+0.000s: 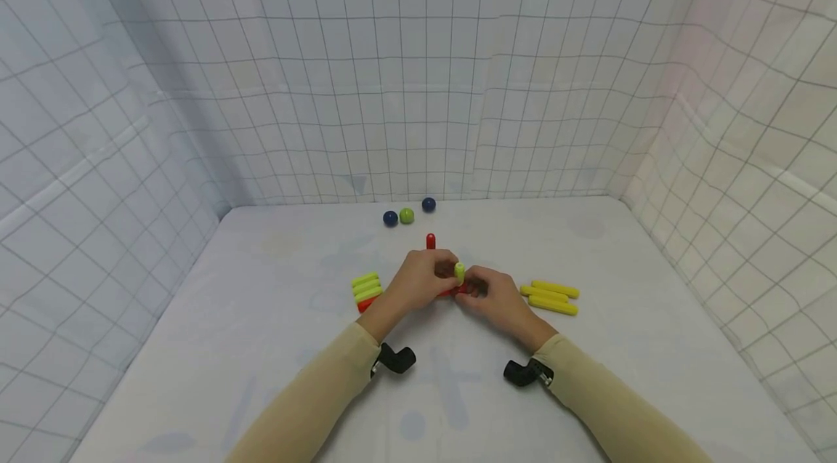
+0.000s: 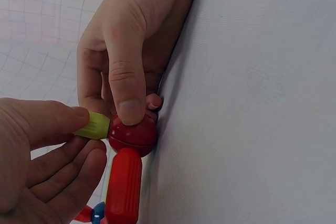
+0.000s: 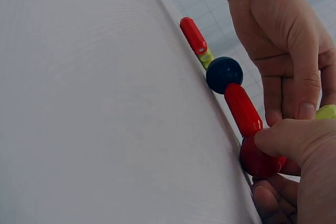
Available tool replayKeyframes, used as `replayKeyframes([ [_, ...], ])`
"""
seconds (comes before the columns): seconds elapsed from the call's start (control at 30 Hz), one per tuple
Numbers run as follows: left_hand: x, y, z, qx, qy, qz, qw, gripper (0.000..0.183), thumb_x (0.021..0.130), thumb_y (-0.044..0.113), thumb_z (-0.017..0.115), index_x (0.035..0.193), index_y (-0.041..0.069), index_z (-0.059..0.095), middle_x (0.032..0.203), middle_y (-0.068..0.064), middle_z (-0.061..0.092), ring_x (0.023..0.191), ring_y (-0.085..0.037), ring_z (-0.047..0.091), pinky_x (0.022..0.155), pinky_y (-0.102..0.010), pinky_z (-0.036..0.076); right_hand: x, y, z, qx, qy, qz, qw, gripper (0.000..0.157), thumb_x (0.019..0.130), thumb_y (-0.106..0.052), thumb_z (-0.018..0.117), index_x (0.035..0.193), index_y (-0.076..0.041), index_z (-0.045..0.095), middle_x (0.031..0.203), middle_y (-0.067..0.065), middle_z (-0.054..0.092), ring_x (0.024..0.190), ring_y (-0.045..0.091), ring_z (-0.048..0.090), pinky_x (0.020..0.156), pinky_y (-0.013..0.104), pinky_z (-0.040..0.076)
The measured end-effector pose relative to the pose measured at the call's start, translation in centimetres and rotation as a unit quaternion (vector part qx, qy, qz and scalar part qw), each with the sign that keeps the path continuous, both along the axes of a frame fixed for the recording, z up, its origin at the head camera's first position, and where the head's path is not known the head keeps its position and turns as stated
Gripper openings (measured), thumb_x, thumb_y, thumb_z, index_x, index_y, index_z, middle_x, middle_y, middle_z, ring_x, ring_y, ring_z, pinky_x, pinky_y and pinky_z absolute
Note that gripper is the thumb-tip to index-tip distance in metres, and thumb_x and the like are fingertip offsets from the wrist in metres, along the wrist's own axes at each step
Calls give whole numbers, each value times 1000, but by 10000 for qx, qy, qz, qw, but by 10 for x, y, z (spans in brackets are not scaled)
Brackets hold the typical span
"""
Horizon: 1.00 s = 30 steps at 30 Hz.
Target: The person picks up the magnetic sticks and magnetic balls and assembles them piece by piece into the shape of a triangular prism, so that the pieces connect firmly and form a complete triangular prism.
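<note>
My left hand (image 1: 421, 280) pinches a yellow-green rod (image 1: 460, 272) between thumb and fingers; it stands upright in the head view. In the left wrist view the rod's lower end meets a red ball (image 2: 132, 134). My right hand (image 1: 500, 299) holds that ball, thumb pressed on it. A red rod (image 3: 243, 109) joins the red ball to a dark blue ball (image 3: 224, 74) near the table surface. Beyond my left hand another red rod (image 1: 431, 240) shows, its near part hidden by the hand.
Several yellow-green rods (image 1: 366, 284) and a red rod (image 1: 368, 303) lie left of my hands. Yellow rods (image 1: 552, 288) lie to the right. Farther back sit a green ball (image 1: 407, 215) and two dark blue balls (image 1: 390, 219). Grid-patterned cloth walls (image 1: 392, 85) enclose the table (image 1: 275, 281).
</note>
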State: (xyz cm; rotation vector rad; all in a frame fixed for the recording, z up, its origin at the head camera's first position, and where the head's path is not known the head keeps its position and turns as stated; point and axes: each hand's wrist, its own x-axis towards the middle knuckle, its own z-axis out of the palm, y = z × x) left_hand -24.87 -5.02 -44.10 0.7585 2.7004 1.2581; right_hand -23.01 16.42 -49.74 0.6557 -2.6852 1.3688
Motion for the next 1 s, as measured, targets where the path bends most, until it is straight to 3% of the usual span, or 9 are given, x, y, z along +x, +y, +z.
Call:
replayKeyframes([
  [0.5, -2, -4, 5, -43, -63, -49, 10000, 18, 97, 13, 83, 114, 12, 78, 102, 4, 78, 95, -7, 72, 89, -30, 60, 0, -1, 1, 4, -20, -27, 10000, 18, 95, -20, 86, 110, -23, 76, 97, -10, 71, 89, 13, 65, 80, 33, 56],
  [0.63, 2, -16, 23, 61, 44, 74, 9999, 21, 97, 18, 84, 116, 11, 78, 107, 1, 78, 96, -9, 72, 89, -34, 60, 1, -1, 0, 20, -34, -26, 10000, 18, 95, -20, 86, 109, -22, 76, 95, -10, 70, 87, 13, 65, 79, 33, 56],
  [0.83, 1, -48, 59, 378, 423, 542, 9969, 26, 98, 24, 84, 119, 10, 78, 109, 1, 77, 99, -15, 75, 90, -41, 61, 0, -3, 1, 98, -82, -72, 9999, 17, 95, -21, 86, 108, -22, 75, 96, -10, 71, 88, 13, 65, 80, 32, 57],
  [1.0, -3, -81, 73, 201, 335, 830, 9958, 36, 99, 30, 83, 128, 10, 77, 120, -3, 76, 106, -23, 73, 95, -44, 61, 2, -3, 4, 130, -179, -105, 9997, 18, 96, -20, 86, 110, -20, 75, 97, -9, 70, 88, 13, 64, 81, 33, 56],
])
